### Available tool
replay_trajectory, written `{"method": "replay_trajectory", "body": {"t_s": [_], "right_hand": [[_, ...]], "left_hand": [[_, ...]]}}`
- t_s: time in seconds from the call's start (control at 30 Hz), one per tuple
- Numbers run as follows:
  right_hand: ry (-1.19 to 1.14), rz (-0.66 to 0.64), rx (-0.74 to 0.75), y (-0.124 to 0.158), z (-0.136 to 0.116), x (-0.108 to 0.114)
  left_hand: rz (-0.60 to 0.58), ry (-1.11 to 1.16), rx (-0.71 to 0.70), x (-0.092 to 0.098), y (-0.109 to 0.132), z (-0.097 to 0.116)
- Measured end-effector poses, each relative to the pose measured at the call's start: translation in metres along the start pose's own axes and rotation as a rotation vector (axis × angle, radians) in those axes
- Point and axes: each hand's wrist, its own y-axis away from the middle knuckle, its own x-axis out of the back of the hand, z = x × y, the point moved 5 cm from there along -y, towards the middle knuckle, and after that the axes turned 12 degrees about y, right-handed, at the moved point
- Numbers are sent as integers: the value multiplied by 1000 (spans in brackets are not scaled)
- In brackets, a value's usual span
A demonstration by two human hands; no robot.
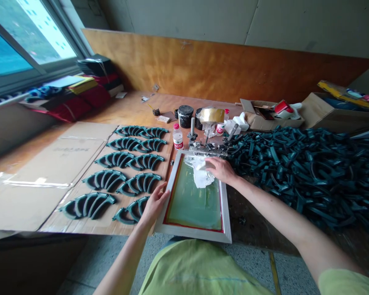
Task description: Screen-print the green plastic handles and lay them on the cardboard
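Observation:
A screen-printing frame [229, 223] with a pale metal border and green mesh lies in front of me. My left hand [155, 200] rests at its left border, fingers stretched and apart, beside the nearest dark-green curved parts [132, 211]. Over the far end of the mesh, my right hand [220, 169] has its fingers closed on a white crumpled wad [202, 174]; whether it is paper or cloth, I cannot tell. Behind the frame stands a metal clamp fixture [207, 149] with upright posts, spattered with white and black.
Dark-green ribbed parts [104, 180] stand in two columns on cardboard [64, 153] at left. A large heap of similar parts [301, 172] covers the right. Behind are a bottle [177, 137], a black tub [185, 116], a tape roll [212, 115] and an open carton [272, 123].

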Motion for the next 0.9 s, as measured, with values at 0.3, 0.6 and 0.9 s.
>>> {"method": "replay_trajectory", "body": {"t_s": [0.3, 0.6, 0.9], "right_hand": [[103, 196, -464, -30, 82, 37], [-76, -73, -260, 63, 60, -51], [-34, 55, -90, 68, -21, -24]], "left_hand": [[-7, 70, -173, -10, 3, 104], [-10, 297, -452, -48, -40, 182], [-323, 161, 289, -102, 18, 2]]}}
